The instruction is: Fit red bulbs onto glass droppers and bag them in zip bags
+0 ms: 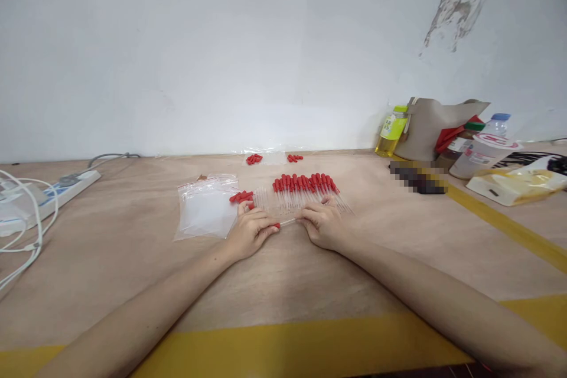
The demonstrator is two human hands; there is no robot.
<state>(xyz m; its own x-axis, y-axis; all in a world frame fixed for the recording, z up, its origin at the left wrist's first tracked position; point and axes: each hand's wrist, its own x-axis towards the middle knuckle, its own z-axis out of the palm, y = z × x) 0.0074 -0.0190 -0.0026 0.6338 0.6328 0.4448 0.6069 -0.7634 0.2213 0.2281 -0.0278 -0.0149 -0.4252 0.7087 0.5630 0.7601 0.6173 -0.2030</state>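
Between thumb and fingers, my left hand (250, 231) pinches a red rubber bulb (277, 225). My right hand (322, 224) is closed on a thin clear dropper tube (289, 221), whose end meets the bulb or lies right at it; I cannot tell how far it is inside. Just beyond my right hand lies a row of droppers with red bulbs (305, 182), bulb ends away from me. Loose red bulbs (240, 196) lie beyond my left hand, beside several bare clear tubes (262, 196).
Clear zip bags (206, 212) lie left of my left hand. More red bulbs (254, 159) sit near the wall. At left is a power strip (71, 192) with white cables. A yellow-green bottle (391, 131), a grey bag (432, 127), a cup (481, 156) and a blurred dark object (419, 178) stand right.
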